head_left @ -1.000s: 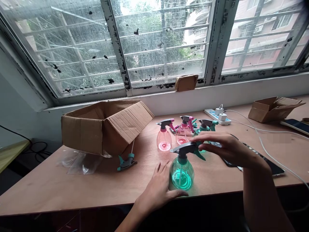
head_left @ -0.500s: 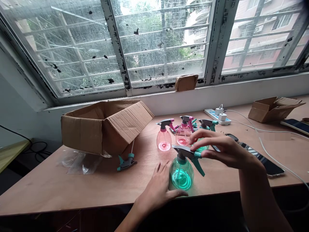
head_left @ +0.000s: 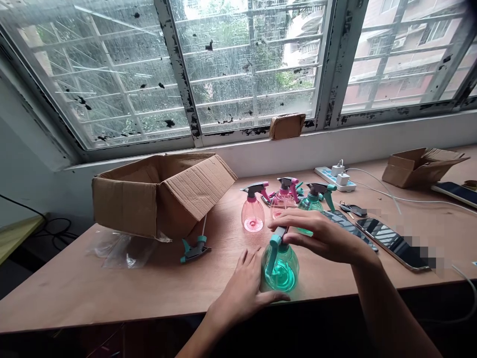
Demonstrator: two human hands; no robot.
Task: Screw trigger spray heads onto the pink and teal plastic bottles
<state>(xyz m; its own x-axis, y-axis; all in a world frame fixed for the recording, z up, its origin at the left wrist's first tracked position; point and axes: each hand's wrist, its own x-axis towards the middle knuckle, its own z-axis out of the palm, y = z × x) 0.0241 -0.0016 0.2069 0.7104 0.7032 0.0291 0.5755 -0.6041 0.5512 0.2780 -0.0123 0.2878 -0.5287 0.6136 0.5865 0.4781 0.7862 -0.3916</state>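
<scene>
A green spray bottle (head_left: pixel 285 268) stands upright near the table's front edge. My left hand (head_left: pixel 242 283) cups its lower left side, with the thumb in front and the fingers behind. From above, my right hand (head_left: pixel 320 233) grips the trigger sprayer (head_left: pixel 278 243) on the bottle's neck between thumb and fingers. Its teal trigger points toward me, and the fingers partly hide the grey head. Behind are two pink spray bottles (head_left: pixel 252 214) and another green spray bottle (head_left: pixel 312 201), partly covered by my right hand.
A loose trigger sprayer (head_left: pixel 196 249) lies left, by an open cardboard box (head_left: pixel 126 204) and clear plastic bags (head_left: pixel 128 251). Phones (head_left: pixel 391 241), keys (head_left: pixel 354 209), a power strip (head_left: pixel 335 180) with cables and a smaller box (head_left: pixel 417 169) occupy the right side.
The trigger sprayer has turned on the neck, its trigger swinging from the right round to the front. My right hand has moved left with it; my left hand stays in place.
</scene>
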